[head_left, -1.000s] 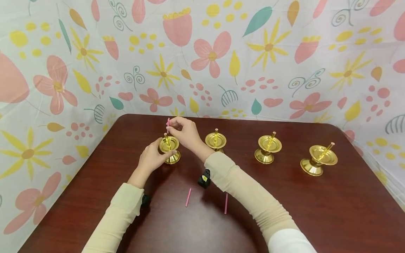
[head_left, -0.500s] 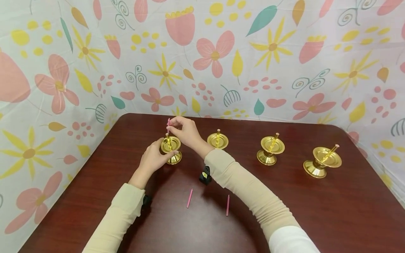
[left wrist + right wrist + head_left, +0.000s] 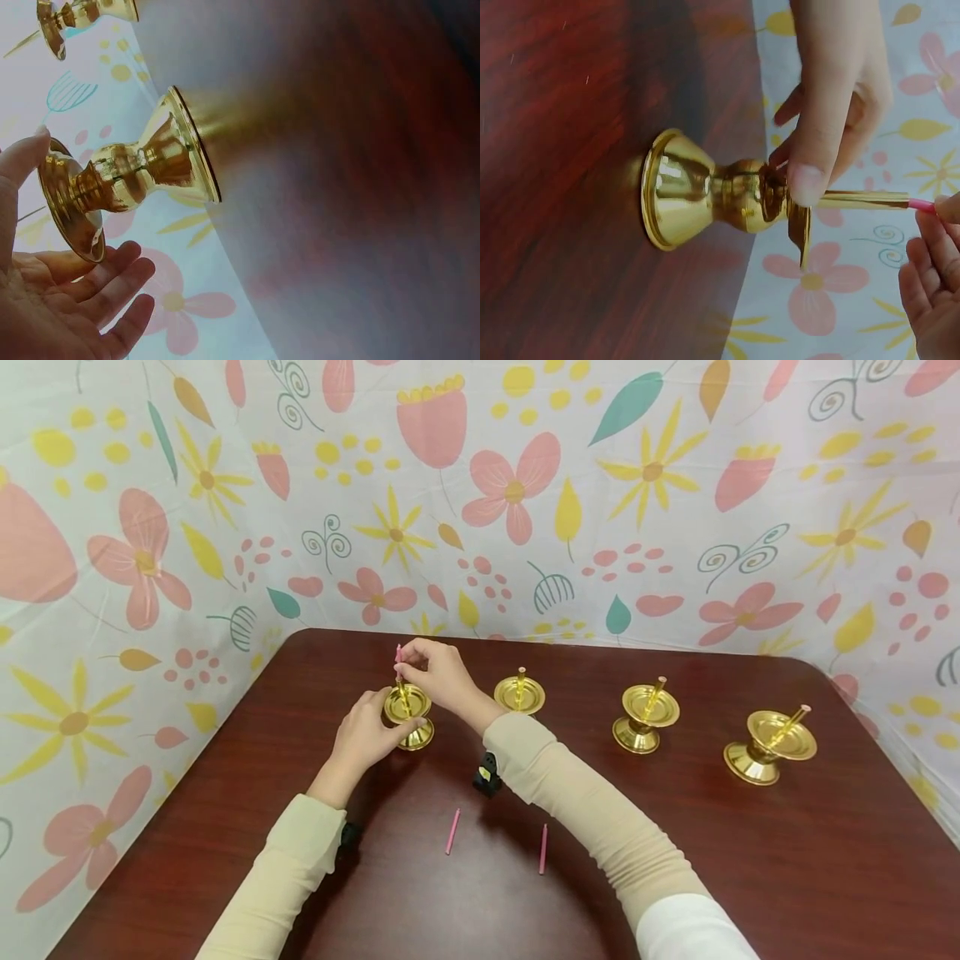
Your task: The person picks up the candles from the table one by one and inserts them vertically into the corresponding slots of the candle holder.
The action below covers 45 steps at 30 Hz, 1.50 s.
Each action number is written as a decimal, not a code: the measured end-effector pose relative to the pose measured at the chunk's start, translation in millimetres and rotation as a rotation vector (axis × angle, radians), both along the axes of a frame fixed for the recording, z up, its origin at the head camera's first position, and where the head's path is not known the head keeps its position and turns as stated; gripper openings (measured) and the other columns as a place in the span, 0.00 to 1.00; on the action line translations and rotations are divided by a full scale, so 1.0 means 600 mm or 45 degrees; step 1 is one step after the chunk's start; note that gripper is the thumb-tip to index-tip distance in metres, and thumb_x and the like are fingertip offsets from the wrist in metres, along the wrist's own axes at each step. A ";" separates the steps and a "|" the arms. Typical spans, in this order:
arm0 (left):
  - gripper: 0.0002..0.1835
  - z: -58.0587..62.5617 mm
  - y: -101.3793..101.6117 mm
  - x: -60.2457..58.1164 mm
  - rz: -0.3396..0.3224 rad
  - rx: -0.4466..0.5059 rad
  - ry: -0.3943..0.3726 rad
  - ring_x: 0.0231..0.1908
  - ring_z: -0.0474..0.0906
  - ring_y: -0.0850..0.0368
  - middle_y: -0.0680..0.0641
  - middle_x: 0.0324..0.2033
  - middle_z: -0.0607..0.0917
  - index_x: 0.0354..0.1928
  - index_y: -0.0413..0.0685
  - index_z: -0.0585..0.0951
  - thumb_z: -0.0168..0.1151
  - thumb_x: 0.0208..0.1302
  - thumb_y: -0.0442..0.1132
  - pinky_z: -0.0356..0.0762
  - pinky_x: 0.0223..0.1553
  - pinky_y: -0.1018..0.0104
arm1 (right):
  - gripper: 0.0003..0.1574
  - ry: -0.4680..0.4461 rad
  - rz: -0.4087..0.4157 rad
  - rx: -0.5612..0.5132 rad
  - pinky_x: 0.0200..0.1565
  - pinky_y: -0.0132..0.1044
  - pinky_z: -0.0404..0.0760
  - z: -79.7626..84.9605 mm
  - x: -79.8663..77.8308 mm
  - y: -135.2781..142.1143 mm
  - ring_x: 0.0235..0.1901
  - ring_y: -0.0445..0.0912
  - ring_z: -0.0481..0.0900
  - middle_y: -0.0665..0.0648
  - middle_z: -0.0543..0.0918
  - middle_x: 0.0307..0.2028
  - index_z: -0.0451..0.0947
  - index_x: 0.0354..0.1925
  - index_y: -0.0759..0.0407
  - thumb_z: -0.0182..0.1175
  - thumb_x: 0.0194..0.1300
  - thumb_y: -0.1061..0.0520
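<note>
At the far left of the row in the head view stands a shiny gold candle holder (image 3: 416, 739), with a dish and a thin upright tube (image 3: 866, 199). My left hand (image 3: 367, 731) holds its dish by the rim, thumb on the near side and fingers round the far side. Above it my right hand (image 3: 438, 675) pinches a thin pink candle (image 3: 399, 657) upright. In the right wrist view the candle's lower end meets the top of the tube; how far it sits inside cannot be seen. Both wrist views show the holder's base on the table.
Three more gold holders stand to the right: one (image 3: 520, 695) partly behind my right forearm, another (image 3: 637, 737), and one (image 3: 753, 764) farthest right. Two pink candles, one left (image 3: 453, 832) and one right (image 3: 543, 850), lie on the dark wooden table (image 3: 675, 877). A flowered cloth (image 3: 570, 410) hangs behind.
The pink candle in my right hand has come down slightly, from just above the tube to its top. My left hand keeps its hold on the dish. The head view has shifted a little.
</note>
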<state>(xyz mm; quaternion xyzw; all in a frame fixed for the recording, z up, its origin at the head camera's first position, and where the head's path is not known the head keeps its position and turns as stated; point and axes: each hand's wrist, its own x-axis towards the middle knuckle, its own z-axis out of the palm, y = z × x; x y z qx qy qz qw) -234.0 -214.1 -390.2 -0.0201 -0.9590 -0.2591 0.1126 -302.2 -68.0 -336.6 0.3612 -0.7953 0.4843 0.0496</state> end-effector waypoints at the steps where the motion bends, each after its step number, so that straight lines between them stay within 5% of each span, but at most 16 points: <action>1: 0.43 0.000 0.000 0.000 0.000 -0.013 0.010 0.52 0.76 0.38 0.34 0.54 0.77 0.63 0.34 0.69 0.67 0.54 0.59 0.73 0.50 0.42 | 0.07 0.018 0.013 0.010 0.38 0.27 0.79 0.001 -0.001 0.000 0.34 0.46 0.84 0.59 0.86 0.33 0.79 0.39 0.66 0.60 0.64 0.62; 14: 0.41 0.006 0.001 0.004 -0.022 -0.039 0.072 0.50 0.76 0.39 0.34 0.50 0.79 0.60 0.34 0.72 0.67 0.54 0.59 0.73 0.49 0.41 | 0.03 0.125 0.191 0.119 0.35 0.26 0.78 0.015 -0.019 0.000 0.30 0.45 0.83 0.59 0.86 0.32 0.79 0.35 0.65 0.60 0.63 0.64; 28: 0.44 0.009 -0.001 0.007 0.002 -0.061 0.034 0.53 0.75 0.37 0.32 0.54 0.77 0.62 0.31 0.69 0.66 0.54 0.60 0.72 0.52 0.42 | 0.07 0.227 0.032 0.138 0.36 0.26 0.80 0.010 0.000 -0.004 0.32 0.46 0.85 0.58 0.87 0.31 0.84 0.37 0.65 0.63 0.61 0.62; 45: 0.42 0.009 0.001 -0.002 -0.005 -0.044 -0.018 0.51 0.75 0.38 0.33 0.52 0.77 0.61 0.34 0.70 0.66 0.53 0.59 0.73 0.50 0.43 | 0.07 0.107 0.000 0.173 0.39 0.30 0.80 0.003 0.001 -0.001 0.35 0.46 0.84 0.58 0.86 0.35 0.80 0.38 0.63 0.62 0.64 0.59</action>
